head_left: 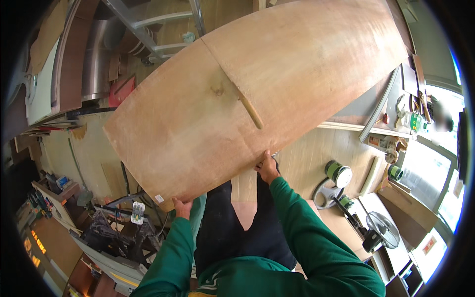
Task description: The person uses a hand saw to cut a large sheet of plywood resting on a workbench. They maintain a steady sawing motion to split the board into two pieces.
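A large light-brown plywood sheet (168,128) stretches across the view, from the lower left to the upper right. A thin dark line runs across its middle and leads to a narrow, round-ended slot or strip (251,113). My left hand (182,207) grips the sheet's near left corner, beside a small white label (159,198). Farther right, my right hand (267,167) holds the near edge, thumb on top. The fingers of both hands are partly hidden beneath the wood.
A metal ladder (163,19) stands beyond the sheet. To the right are a green-and-white can (338,173), a fan (382,230) and a bench (354,127) with a bottle and tools. Black machinery (121,230) stands on the left. Wood planks cover the floor (307,158).
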The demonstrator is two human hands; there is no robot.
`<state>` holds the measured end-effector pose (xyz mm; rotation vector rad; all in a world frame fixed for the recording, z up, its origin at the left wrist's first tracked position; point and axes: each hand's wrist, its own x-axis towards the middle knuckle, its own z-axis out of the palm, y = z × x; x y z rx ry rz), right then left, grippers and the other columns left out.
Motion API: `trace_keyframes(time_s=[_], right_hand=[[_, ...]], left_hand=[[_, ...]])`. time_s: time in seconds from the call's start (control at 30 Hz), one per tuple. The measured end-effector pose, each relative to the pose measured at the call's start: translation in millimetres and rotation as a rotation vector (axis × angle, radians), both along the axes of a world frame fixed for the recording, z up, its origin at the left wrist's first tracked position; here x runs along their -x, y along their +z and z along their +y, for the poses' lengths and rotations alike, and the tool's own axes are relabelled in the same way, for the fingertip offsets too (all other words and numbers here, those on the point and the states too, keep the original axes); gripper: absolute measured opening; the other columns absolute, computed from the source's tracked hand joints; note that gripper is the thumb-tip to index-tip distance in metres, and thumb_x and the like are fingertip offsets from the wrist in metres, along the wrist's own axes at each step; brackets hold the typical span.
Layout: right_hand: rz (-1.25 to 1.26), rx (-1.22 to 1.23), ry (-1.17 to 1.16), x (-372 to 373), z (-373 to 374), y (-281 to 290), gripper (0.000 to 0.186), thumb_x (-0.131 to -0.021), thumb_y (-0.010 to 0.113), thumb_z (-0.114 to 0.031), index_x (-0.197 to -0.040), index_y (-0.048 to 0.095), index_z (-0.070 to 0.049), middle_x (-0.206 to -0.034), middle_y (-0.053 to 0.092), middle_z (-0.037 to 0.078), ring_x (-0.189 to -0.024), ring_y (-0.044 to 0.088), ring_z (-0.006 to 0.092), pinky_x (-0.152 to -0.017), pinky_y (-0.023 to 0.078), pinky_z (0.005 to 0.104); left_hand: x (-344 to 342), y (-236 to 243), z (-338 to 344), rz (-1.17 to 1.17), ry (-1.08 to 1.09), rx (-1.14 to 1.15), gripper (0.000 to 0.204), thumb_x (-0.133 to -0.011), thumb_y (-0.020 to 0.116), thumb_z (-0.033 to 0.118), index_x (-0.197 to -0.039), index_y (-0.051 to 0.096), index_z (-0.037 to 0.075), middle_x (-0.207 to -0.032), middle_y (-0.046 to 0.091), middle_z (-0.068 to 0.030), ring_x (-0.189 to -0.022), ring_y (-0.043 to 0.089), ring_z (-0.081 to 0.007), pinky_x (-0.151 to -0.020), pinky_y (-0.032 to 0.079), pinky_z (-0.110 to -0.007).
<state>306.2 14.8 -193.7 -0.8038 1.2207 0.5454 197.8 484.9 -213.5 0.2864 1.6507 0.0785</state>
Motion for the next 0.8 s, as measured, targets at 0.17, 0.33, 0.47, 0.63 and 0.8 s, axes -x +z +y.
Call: trace_keyframes(time_s=[0.17,0.33,0.47,0.63,0.8], right_hand=[[0.033,-0.021,0.115,-20,-2,27,0.083,-0.115,0.032,-0.061,-0.168,0.018,0.002,-0.167,0.037,0.027,-0.148,0.046,0.0443,-0.116,0.044,0.0557],[0.12,-0.082,0.204,-27,-17,30,0.082,-0.115,0.033,-0.06,-0.164,0.028,0.006,-0.16,0.046,0.029,-0.144,0.051,0.0447,-0.115,0.046,0.0569],[0.106,-0.07,0.447,-37,-60,56,0.087,-0.11,0.038,-0.067,-0.156,0.04,0.008,-0.148,0.058,0.029,-0.133,0.059,0.0424,-0.108,0.049,0.0554],[-0.044,0.281,0.514,-77,-98,78,0.084,-0.105,0.045,-0.075,-0.144,0.053,-0.001,-0.12,0.07,0.019,-0.112,0.067,0.0323,-0.091,0.054,0.0483],[-0.541,0.562,0.632,-187,-54,128,0.075,-0.11,0.048,-0.064,-0.145,0.051,0.002,-0.11,0.069,0.018,-0.104,0.067,0.0286,-0.088,0.055,0.0438]], left_hand=[[-1,-18,-11,-0.015,-0.015,-0.162,0.082,-0.105,0.045,0.075,-0.159,0.048,0.013,-0.163,0.049,-0.0126,-0.149,0.044,-0.0375,-0.121,0.039,-0.062],[-9,12,-50,0.185,-0.184,-0.085,0.079,-0.107,0.05,0.067,-0.157,0.048,0.006,-0.157,0.055,-0.0136,-0.144,0.052,-0.036,-0.119,0.043,-0.052],[16,9,-20,0.485,-1.02,-0.17,0.081,-0.107,0.054,0.061,-0.157,0.046,-0.003,-0.156,0.057,-0.0175,-0.139,0.057,-0.0369,-0.116,0.046,-0.048],[-96,55,-27,0.417,-1.045,-0.73,0.094,-0.101,0.068,0.058,-0.158,0.04,-0.01,-0.169,0.039,-0.0283,-0.153,0.043,-0.0392,-0.125,0.034,-0.049],[-197,-29,93,0.107,-1.179,-1.242,0.111,-0.1,0.072,0.056,-0.165,0.013,-0.011,-0.175,-0.003,-0.0341,-0.161,0.019,-0.0459,-0.13,0.023,-0.057]])
